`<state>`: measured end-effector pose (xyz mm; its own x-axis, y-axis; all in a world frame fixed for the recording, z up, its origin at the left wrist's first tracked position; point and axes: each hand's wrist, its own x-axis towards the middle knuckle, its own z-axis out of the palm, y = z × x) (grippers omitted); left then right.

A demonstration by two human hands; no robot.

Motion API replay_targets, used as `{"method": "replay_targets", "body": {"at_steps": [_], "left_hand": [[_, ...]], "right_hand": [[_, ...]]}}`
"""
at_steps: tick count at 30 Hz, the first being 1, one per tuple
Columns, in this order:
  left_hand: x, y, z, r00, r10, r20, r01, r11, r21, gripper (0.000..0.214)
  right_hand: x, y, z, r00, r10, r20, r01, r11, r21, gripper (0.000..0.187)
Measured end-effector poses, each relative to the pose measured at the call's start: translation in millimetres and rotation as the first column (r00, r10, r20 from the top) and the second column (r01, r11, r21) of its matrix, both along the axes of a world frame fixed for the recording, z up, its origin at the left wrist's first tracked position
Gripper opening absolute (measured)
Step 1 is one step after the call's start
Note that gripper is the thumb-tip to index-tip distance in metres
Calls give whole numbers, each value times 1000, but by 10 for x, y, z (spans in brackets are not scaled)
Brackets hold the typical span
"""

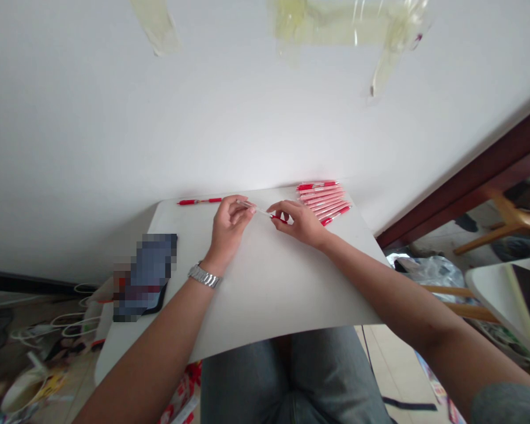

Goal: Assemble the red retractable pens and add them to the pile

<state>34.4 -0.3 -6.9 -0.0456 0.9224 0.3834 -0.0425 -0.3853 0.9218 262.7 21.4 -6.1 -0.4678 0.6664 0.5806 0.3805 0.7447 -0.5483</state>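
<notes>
My left hand (229, 224) pinches the thin clear end of a pen refill (260, 211) above the white table (265, 282). My right hand (298, 221) pinches the red end of the same piece, so both hands hold it between them. A row of several red pens (323, 200) lies just beyond my right hand at the table's far right. One single red pen (199, 201) lies at the far edge, left of my left hand. A metal watch sits on my left wrist.
A dark phone-like object (148, 277), blurred out, lies at the table's left edge. The white wall stands right behind the table. Wooden furniture (503, 224) and plastic bags are on the floor to the right; white bag handles lie on the floor to the left.
</notes>
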Motion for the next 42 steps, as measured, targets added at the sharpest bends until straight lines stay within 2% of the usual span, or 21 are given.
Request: {"method": "replay_targets", "body": {"at_steps": [15,33,39,42], "left_hand": [[3,-5,10,999,-17,42,18,999,-31,36],[31,-50,74,999,-30,-22,28,997,-71,33],[9,-42,55,994,-105,-27,102,991,-85,30],[10,-41,52,992,-127,-8,126,988,-85,29]], "right_hand": [[-4,-24,37,1000,-28,10,27,999,33,19],[-5,-15,44,1000,-7,7,6,997,82,18],[-1,-18,49,1000,6,-9,-5,995,96,16],[4,-22,37,1000,-5,-8,6,998,60,17]]}}
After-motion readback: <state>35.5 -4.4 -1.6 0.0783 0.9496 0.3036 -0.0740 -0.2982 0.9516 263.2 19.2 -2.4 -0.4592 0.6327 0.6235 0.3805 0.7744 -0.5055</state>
